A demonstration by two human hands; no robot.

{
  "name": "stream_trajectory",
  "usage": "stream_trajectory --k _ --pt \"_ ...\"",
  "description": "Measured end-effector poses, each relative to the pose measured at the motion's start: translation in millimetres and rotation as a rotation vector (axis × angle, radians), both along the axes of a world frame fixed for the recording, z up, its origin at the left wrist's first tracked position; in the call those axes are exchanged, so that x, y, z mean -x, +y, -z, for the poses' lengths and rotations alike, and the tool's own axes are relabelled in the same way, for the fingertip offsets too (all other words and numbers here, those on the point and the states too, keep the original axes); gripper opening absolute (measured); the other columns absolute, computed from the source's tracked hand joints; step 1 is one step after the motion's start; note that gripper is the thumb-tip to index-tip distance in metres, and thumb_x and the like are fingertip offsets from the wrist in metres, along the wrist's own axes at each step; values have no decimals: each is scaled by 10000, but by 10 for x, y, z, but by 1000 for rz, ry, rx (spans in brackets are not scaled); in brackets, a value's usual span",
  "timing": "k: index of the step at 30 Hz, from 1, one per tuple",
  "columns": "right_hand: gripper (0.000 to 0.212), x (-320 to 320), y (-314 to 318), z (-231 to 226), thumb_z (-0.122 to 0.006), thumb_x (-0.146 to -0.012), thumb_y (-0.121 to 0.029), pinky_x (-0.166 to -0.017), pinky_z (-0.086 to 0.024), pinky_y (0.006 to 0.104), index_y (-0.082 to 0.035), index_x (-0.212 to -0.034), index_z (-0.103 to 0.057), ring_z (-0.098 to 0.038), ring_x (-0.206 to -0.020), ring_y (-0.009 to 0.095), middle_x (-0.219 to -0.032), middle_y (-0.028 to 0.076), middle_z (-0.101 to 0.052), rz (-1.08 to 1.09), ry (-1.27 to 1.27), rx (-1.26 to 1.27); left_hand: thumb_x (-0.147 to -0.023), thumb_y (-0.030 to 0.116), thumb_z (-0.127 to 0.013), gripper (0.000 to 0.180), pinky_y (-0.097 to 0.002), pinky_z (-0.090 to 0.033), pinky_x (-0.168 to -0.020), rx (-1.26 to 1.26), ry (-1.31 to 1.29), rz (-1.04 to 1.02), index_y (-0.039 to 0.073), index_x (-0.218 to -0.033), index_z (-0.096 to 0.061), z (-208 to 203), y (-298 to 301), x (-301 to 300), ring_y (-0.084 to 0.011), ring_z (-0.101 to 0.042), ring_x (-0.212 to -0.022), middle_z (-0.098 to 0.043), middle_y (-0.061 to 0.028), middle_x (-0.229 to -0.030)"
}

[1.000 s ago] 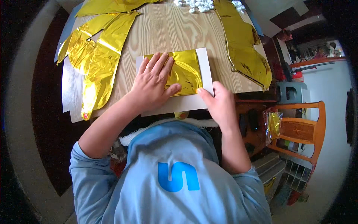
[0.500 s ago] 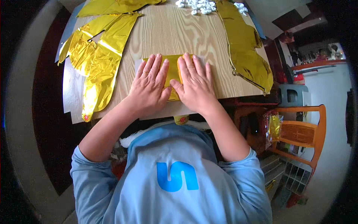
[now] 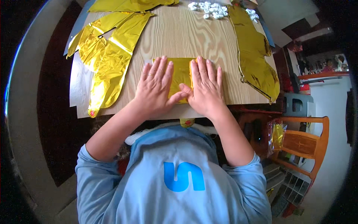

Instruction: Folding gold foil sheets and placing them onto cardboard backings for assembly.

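Observation:
A shiny gold foil piece (image 3: 180, 72), folded into a flat rectangle, lies near the table's front edge. My left hand (image 3: 156, 86) presses flat over its left part, fingers stretched out and a ring on one finger. Over its right edge rests my right hand (image 3: 205, 86), also flat with straight fingers; an orange-gold edge shows beside its index finger. Both thumbs point inward across the foil. A pale grey sheet (image 3: 178, 112) peeks out below the foil. What lies under my palms is hidden.
Gold foil balloons, uninflated, lie at the table's left (image 3: 112, 59) and right (image 3: 253, 56). White small coiled bundles (image 3: 209, 10) sit at the far side of the wood-grain table (image 3: 175, 33). A wooden chair (image 3: 304, 143) with a clear packet of gold foil (image 3: 278, 136) stands right.
The gap between my hands has widened, baring more of the gold foil between them. The whole view has shifted, so the table and balloons appear farther right.

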State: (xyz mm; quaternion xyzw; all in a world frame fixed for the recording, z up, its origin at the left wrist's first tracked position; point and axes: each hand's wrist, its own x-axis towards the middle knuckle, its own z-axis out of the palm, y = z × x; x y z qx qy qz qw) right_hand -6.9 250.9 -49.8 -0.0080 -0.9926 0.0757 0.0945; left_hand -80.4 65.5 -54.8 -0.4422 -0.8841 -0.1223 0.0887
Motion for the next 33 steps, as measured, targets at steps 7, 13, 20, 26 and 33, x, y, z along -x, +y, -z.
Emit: stream_trajectory --k 7,13,20,26,33 --pt "797 24 -18 9 -498 -956 -524 -1181 -74 629 30 -1502 -322 -229 -1459 436 -1572 258 -275 2 15 38 -963 634 -416 882 -522 -81 -1217 82 -65 26 -54 -1503 -305 -102 -255 148 -360 -196 -1503 -272 -261 -1575" --pt "581 -189 136 -168 -659 -914 -299 -1120 -313 505 31 -1358 -479 -436 -1332 405 -1427 260 -470 31 390 463 -952 674 -386 891 -548 -134 -1196 78 -85 1 -77 -1433 -396 -270 -151 157 -408 -343 -1420 -393 -292 -1486" --pt "291 -1144 381 -159 -707 -919 -274 -590 -525 335 11 -872 -675 -692 -683 215 -774 123 -693 477 -239 905 -948 656 -416 810 -602 -214 -1151 65 -37 -42 -62 -1312 -509 -338 13 131 -415 -452 -1314 -492 -302 -1360" --pt "224 -972 89 -46 -599 -974 -213 -686 -583 340 -4 -1052 -630 -707 -730 212 -923 110 -712 566 -215 2012 -933 658 -442 795 -611 -221 -1146 39 -17 -69 -25 -1335 -505 -306 74 69 -437 -450 -1309 -489 -309 -1353" --pt "236 -1011 155 -161 -594 -958 -163 -684 -602 311 15 -1109 -632 -704 -726 184 -948 117 -715 411 -289 1905 -942 623 -470 795 -601 -187 -1166 125 -39 -87 11 -1446 -411 -344 28 57 -406 -381 -1375 -417 -274 -1439"
